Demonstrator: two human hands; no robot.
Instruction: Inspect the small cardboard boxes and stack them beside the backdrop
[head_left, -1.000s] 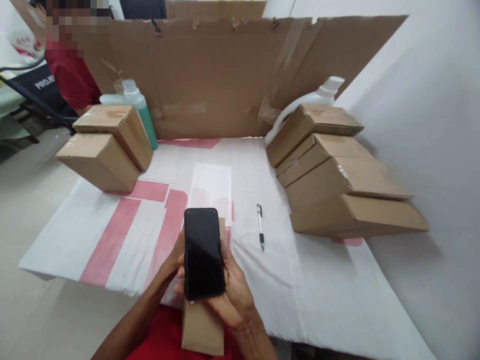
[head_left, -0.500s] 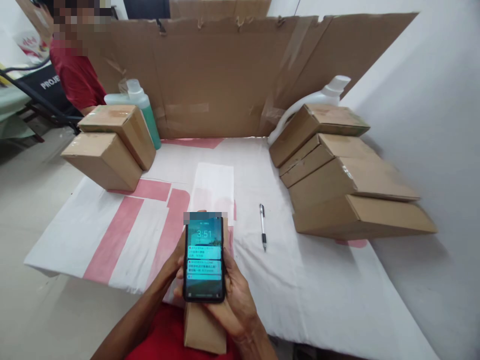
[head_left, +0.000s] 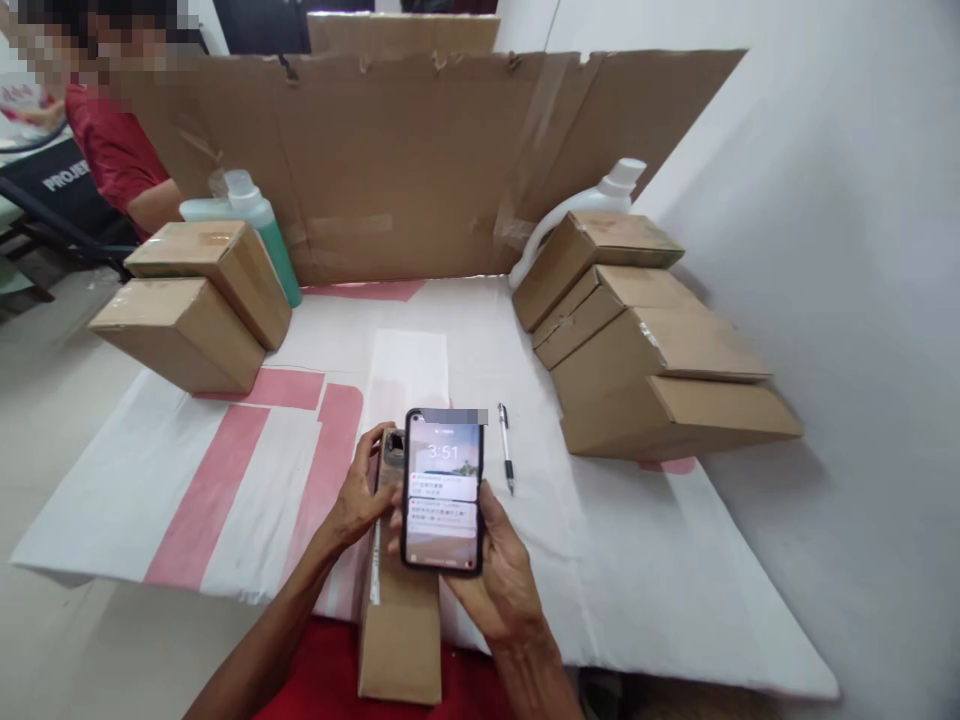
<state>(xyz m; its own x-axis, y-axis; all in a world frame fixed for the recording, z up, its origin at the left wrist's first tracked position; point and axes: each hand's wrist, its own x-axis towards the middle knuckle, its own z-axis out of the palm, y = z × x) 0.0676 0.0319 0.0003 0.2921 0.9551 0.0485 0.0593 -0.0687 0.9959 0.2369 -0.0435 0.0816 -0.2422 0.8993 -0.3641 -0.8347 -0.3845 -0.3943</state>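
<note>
My right hand [head_left: 506,575] is closed round a black-edged smartphone [head_left: 442,505], whose lit screen reads 3:51 above several notifications. Under the phone lies a long, narrow cardboard box [head_left: 401,645], reaching from the table's near edge over my lap. My left hand [head_left: 367,495] grips the far end of this box, with the thumb on its top and the fingers round its side. Beside that thumb, a small dark spot with a greyish rim shows on the box; I cannot tell what it is. The phone hides part of the box and some right-hand fingers.
A black-and-clear pen [head_left: 506,450] lies right of the phone. Cardboard boxes stand at left [head_left: 180,330] and right [head_left: 637,370], before a green bottle [head_left: 277,250] and a white bottle [head_left: 600,195]. A tall cardboard panel [head_left: 405,170] closes the back. A person in red [head_left: 112,150] is behind it.
The phone has shifted right and up in my right hand, and its screen now looks paler. My left hand has come away from the phone onto the box's far end. The view has swung slightly.
</note>
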